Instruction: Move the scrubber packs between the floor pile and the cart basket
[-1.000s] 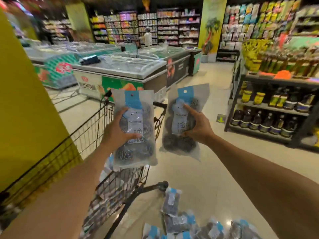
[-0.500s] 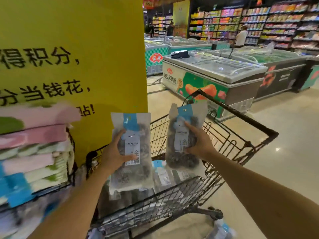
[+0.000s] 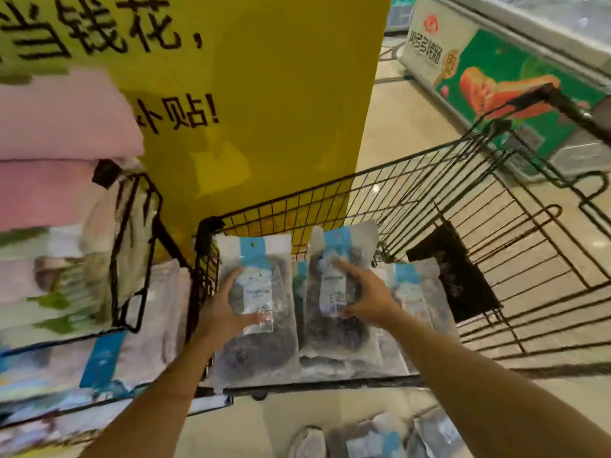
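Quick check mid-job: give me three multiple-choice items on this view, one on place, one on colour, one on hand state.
1. Where are the two held packs?
A. over the cart
B. on the freezer
C. on the floor

2. What colour is the pillar?
A. red
B. yellow
C. white

3. How is the left hand?
A. hanging idle
B. on the cart handle
C. gripping a pack

Key: 1 A, the left pack and right pack sit above the cart basket; 2 B, the pillar is yellow; 3 C, the left hand curls round its pack, as does the right hand.

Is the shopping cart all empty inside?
No, more packets lie on the floor of the shopping cart under the two packets that the left hand and right hand hold.
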A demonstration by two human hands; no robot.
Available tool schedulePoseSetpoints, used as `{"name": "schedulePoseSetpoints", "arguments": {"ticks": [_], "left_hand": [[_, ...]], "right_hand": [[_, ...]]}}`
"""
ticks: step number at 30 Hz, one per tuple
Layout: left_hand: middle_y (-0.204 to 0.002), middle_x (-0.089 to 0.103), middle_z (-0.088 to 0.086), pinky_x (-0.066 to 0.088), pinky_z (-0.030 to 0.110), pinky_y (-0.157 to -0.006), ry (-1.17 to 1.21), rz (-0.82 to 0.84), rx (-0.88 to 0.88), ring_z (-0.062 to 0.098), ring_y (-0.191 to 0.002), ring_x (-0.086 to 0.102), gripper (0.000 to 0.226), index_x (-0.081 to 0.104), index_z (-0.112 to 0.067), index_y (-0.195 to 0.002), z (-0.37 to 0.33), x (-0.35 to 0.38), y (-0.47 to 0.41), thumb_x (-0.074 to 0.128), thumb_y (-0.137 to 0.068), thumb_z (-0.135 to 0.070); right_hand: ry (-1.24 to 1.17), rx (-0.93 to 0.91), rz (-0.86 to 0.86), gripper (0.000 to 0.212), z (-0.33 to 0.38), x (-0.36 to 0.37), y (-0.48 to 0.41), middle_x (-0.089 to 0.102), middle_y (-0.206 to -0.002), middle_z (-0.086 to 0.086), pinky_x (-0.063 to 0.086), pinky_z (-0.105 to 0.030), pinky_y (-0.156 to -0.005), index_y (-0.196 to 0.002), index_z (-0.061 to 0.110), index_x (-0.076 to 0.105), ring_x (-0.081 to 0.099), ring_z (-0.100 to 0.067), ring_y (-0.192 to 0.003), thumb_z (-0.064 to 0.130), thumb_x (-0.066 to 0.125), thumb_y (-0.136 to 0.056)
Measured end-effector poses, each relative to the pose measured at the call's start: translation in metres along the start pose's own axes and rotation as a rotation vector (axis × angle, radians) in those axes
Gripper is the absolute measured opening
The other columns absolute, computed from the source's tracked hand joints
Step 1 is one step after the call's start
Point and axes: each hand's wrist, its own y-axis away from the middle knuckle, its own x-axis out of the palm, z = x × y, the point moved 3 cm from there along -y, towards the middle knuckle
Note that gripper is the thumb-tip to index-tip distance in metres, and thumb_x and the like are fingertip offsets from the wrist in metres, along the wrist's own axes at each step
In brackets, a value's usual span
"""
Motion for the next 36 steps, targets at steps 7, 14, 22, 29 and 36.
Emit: {"name": "schedulePoseSetpoints", "arguments": {"ticks": [7, 14, 22, 29, 36], "left_hand": [[-0.139, 0.045, -0.002, 0.042, 0.021, -0.091, -0.051, 0.115, -0.133, 0.016, -0.121, 0.046, 0.096, 0.030, -0.054, -0.124, 0.032, 0.015, -0.021, 0.086, -0.049, -0.032], [-0.148, 0.020, 0.013, 0.035, 0.039, -0.108, -0.338, 0.088, -0.228, 0.030, -0.129, 0.038, 0.108, 0.024, -0.031, -0.147, 0.046, 0.009, -0.024, 0.085, -0.058, -0.036], [-0.153, 0.004, 0.023, -0.017, 0.041, -0.113, -0.990, 0.281, 0.251, 0.040, -0.143, -0.003, 0.116, -0.002, -0.017, -0.149, 0.034, 0.028, -0.029, 0.039, -0.067, -0.088], [-0.154, -0.008, 0.018, -0.021, 0.039, -0.107, -1.020, 0.435, 0.135, 0.041, -0.140, -0.008, 0.146, -0.037, -0.027, -0.137, 0.054, 0.030, -0.028, 0.049, -0.040, -0.094], [-0.144, -0.039, 0.010, -0.020, 0.044, -0.107, -1.085, 0.465, 0.088, 0.030, -0.134, -0.034, 0.141, -0.035, -0.015, -0.134, 0.051, 0.031, -0.027, 0.068, -0.057, -0.074]], "right_hand": [[-0.017, 0.077, 0.145, 0.095, -0.015, 0.041, -0.038, 0.045, -0.129, -0.006, 0.044, -0.025, -0.093, -0.140, 0.030, 0.039, 0.047, -0.023, -0.118, -0.007, 0.077, -0.061], [-0.055, 0.213, 0.263, 0.100, -0.026, 0.062, -0.045, 0.033, -0.136, -0.011, 0.043, -0.037, -0.103, -0.132, 0.045, 0.032, 0.039, -0.031, -0.128, -0.002, 0.081, -0.060], [0.523, 0.184, 0.243, 0.134, -0.021, 0.083, -0.030, -0.040, -0.146, -0.013, 0.000, -0.062, -0.111, -0.144, 0.043, -0.017, -0.027, -0.046, -0.136, 0.054, 0.082, -0.054], [0.706, 0.055, 0.342, 0.143, -0.014, 0.097, -0.034, -0.038, -0.147, -0.019, -0.010, -0.056, -0.110, -0.144, 0.026, -0.027, -0.033, -0.041, -0.134, 0.059, 0.080, -0.055], [0.769, 0.066, 0.331, 0.140, -0.008, 0.094, -0.030, -0.030, -0.150, -0.021, -0.005, -0.060, -0.110, -0.146, 0.027, -0.021, -0.025, -0.044, -0.137, 0.060, 0.079, -0.054]]}}
